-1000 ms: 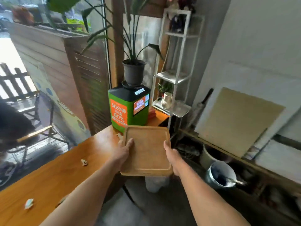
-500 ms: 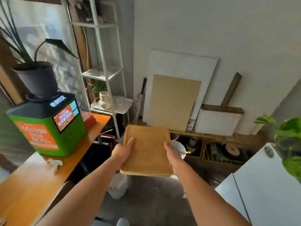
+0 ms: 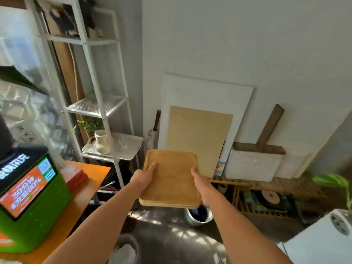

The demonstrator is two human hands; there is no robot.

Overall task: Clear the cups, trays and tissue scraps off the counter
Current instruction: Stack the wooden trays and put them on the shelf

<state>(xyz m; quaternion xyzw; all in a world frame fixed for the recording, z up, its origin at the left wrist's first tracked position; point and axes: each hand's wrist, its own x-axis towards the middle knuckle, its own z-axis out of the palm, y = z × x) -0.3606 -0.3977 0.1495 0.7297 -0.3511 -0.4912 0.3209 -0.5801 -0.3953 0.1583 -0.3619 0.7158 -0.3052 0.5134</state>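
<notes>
Head view is showing the left hand (image 3: 142, 178) and right hand (image 3: 202, 184) gripping the wooden trays (image 3: 171, 180) mid-frame, away from the table (image 3: 91, 189). Tipping them could make them slide apart.

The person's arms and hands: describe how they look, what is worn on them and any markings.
Both forearms are bare up to the bottom edge of the picture, with no sleeve in view. The left hand and the right hand wear no gloves. No watch, bracelet or ring shows on the visible sides, and no markings can be made out.
</notes>
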